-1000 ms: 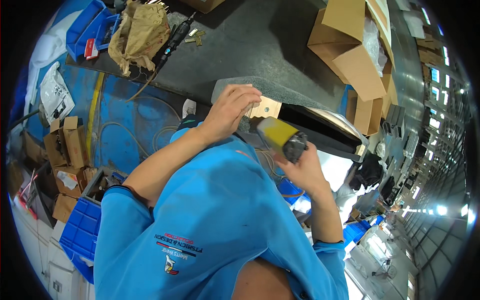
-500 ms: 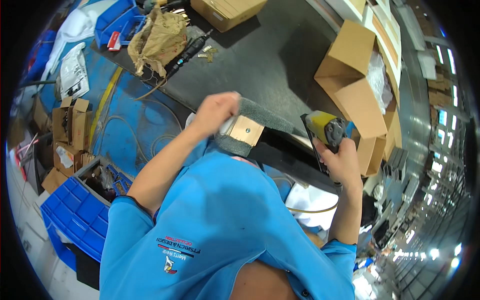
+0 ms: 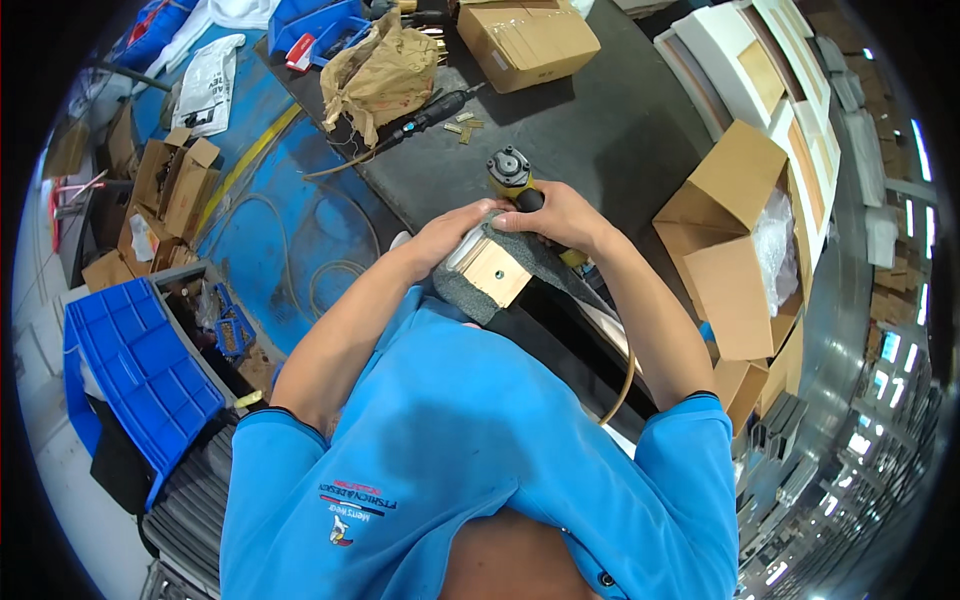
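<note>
Close in front of my body lies a wooden block (image 3: 492,272) with a hole in its end face, wrapped along its sides by thick dark grey fabric (image 3: 466,292). My left hand (image 3: 452,236) is closed on the grey fabric at the block's far left edge, fingers hidden in part. My right hand (image 3: 562,216) grips a yellow and black staple gun (image 3: 511,172), held over the far edge of the wrapped block. Its nose is hidden behind my hand, so contact with the fabric cannot be made out. Both hands nearly touch.
On the dark worktable (image 3: 600,140) are a crumpled brown paper bag (image 3: 380,80), a black power screwdriver (image 3: 435,113), small metal pieces (image 3: 464,128) and a closed carton (image 3: 530,42). An open carton (image 3: 725,190) with bubble wrap stands right. A brown hose (image 3: 628,385) hangs beside my right arm.
My right hand has brought the staple gun leftward from the right side to the wrapped block. My left hand has come down onto the fabric, and the view has shifted.
</note>
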### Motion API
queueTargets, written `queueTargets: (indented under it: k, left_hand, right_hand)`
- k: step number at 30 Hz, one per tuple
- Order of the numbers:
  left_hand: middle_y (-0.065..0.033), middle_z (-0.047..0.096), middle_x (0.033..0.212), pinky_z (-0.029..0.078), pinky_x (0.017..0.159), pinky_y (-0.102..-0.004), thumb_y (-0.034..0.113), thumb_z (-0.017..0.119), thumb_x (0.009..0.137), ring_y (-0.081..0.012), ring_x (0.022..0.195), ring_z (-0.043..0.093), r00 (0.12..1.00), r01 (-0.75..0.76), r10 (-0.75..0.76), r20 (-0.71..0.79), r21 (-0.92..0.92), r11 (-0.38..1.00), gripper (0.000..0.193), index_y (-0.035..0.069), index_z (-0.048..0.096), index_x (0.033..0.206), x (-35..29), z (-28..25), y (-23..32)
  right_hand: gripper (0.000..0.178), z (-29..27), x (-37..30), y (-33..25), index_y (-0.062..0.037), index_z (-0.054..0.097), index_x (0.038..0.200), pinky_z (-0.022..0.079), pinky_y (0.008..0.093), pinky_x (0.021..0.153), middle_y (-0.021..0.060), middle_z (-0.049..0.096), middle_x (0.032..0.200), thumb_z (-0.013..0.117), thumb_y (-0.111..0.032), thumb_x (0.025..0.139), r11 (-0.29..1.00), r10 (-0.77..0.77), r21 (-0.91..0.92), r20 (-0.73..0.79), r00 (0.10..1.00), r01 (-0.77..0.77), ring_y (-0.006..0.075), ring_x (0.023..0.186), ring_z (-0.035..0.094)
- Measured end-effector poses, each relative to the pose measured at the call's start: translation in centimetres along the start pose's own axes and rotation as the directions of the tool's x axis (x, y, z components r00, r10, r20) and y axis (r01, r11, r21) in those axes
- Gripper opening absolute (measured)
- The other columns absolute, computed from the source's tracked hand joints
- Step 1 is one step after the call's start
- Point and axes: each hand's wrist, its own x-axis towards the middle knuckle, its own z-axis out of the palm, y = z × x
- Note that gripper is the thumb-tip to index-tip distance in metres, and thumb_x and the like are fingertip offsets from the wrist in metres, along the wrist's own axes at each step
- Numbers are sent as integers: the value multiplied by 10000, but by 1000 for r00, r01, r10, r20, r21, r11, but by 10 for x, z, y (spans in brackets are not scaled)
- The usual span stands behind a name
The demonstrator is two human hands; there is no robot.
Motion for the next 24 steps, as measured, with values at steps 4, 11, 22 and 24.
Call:
queueTargets:
  k: [4, 11, 22, 24]
  left_hand:
    - [-113, 657, 1317, 480, 1072, -360, 418, 351, 1165, -211, 1218, 623, 989, -150, 149, 24, 247, 957, 514, 42, 563, 1444, 6, 1, -6]
    - [-201, 630, 1326, 426, 1116, -400, 362, 350, 1165, -297, 1274, 589, 967, -102, 249, -46, 829, 549, 491, -9, 546, 1421, 1, 19, 6]
    - [-108, 562, 1437, 359, 1209, -374, 371, 286, 1178, -226, 1371, 517, 982, -171, 150, 114, 209, 963, 517, 58, 467, 1547, 11, -7, -13]
    - [-120, 523, 1476, 341, 1221, -380, 361, 291, 1179, -233, 1408, 480, 963, -267, 242, 117, 497, 825, 509, 59, 454, 1555, 11, -11, -16]
  right_hand:
    - [593, 2, 10, 17, -75, 703, 1319, 525, 314, 829, 40, 733, 1031, 873, -387, 844, 990, -94, 116, 57, 994, 87, 139, 912, 653]
    - [539, -9, 3, 20, -61, 636, 1387, 484, 260, 799, -10, 685, 1112, 755, -353, 949, 947, -87, 321, 160, 983, 32, 89, 922, 599]
    - [588, -3, 1, 22, -37, 611, 1393, 484, 304, 1022, 51, 688, 1233, 818, -303, 911, 940, -83, 340, 135, 987, 32, 135, 1126, 625]
    - [614, -3, 1, 20, -25, 607, 1389, 467, 312, 1043, 62, 682, 1256, 828, -330, 905, 943, -93, 332, 150, 984, 38, 151, 1158, 613]
